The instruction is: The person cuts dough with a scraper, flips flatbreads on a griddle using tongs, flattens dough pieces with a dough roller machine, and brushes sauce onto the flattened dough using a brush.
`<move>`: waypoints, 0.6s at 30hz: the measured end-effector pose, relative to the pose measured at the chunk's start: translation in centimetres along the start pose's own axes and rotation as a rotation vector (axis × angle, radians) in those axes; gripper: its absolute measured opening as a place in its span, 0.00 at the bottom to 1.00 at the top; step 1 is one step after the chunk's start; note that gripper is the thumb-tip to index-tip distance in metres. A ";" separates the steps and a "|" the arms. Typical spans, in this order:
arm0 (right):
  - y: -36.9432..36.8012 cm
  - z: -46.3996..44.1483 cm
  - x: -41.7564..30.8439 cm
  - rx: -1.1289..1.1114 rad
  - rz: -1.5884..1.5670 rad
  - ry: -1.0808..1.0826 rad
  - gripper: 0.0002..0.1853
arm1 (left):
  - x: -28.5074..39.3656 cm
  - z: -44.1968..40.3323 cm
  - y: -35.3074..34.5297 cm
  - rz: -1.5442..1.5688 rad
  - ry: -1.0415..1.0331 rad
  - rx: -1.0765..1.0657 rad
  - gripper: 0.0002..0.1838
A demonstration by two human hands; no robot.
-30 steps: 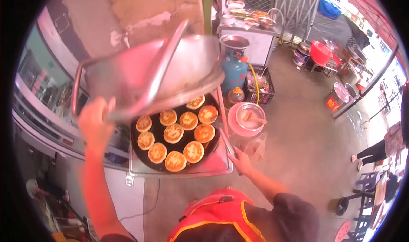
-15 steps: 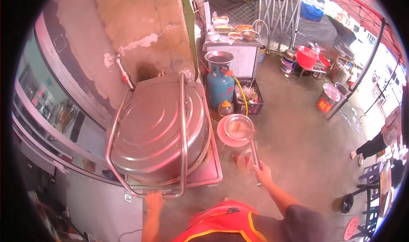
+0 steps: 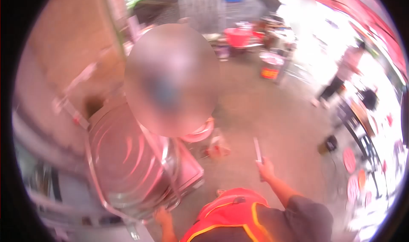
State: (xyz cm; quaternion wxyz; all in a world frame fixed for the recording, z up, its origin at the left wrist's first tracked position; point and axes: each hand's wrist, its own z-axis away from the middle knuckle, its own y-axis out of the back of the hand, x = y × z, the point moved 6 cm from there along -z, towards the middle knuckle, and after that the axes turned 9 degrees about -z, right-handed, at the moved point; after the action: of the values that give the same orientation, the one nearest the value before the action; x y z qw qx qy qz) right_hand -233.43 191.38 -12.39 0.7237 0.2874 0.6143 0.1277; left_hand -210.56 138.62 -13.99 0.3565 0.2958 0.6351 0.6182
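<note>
Blur smears the whole view, and a round hazy patch covers its upper middle. At the lower left is a large round metal lid (image 3: 121,152) with a tubular metal handle (image 3: 97,193) around it. My left hand (image 3: 164,218) is closed on the front bar of that handle. Out over the floor, my right hand (image 3: 266,170) is wrapped round a long thin metal utensil (image 3: 257,148), pointing away from me; its exact kind is not clear. Left of it stands a pink stool (image 3: 199,135), partly behind the haze; the metal bowl seen on it earlier is hidden.
A clear plastic bag (image 3: 218,147) is beside the stool. Farther back are a red basin (image 3: 237,37) and a bucket with a red label (image 3: 271,65). A person (image 3: 343,71) stands at the right, near dark chairs (image 3: 362,131) and pink stools (image 3: 349,159).
My view has turned to the right, so the lid and stool shift left. The utensil has come away from the bowl and is over the floor. My left hand stays at the handle.
</note>
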 end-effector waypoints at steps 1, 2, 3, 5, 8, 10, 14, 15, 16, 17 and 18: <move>0.4 0.6 -1.0 0.011 0.022 -0.029 0.21 | -0.5 -0.1 -0.9 0.002 -0.027 0.039 0.11; 1.4 1.7 -2.6 0.064 -0.045 -0.035 0.22 | -0.2 -0.5 -0.4 -0.002 -0.041 0.011 0.12; 2.6 2.7 -4.0 0.102 -0.112 -0.028 0.23 | 0.0 -0.2 1.0 -0.013 -0.037 -0.016 0.14; 5.0 4.1 -4.2 0.205 -0.112 -0.046 0.24 | 2.8 0.9 6.8 -0.046 -0.100 -0.288 0.21; 7.1 5.7 -3.1 0.320 -0.048 -0.006 0.25 | 1.5 0.1 3.3 -0.022 -0.068 -0.072 0.19; 7.8 5.7 -1.3 0.364 0.028 0.031 0.26 | 0.4 0.8 0.8 0.004 -0.048 0.126 0.17; 5.0 3.0 1.5 0.247 0.038 -0.058 0.27 | -0.4 0.6 0.7 0.057 -0.042 0.088 0.19; 4.2 2.2 1.7 0.214 0.014 -0.046 0.26 | 0.4 1.1 1.9 0.078 -0.037 0.089 0.19; 2.9 0.8 1.4 0.191 -0.012 -0.037 0.26 | 0.1 1.5 2.0 0.101 0.003 0.070 0.21; 1.1 -1.1 0.7 0.149 0.020 0.002 0.26 | 0.3 1.3 2.0 0.130 0.032 0.062 0.23; -1.0 -3.1 0.0 0.116 0.052 0.040 0.26 | 0.4 1.2 1.5 0.163 0.054 0.056 0.24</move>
State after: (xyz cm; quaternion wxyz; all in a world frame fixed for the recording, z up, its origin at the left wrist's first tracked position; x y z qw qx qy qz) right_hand -236.57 191.37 -13.17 0.6899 0.3420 0.6273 0.1163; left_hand -209.95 139.73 -12.47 0.2793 0.3398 0.6353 0.6347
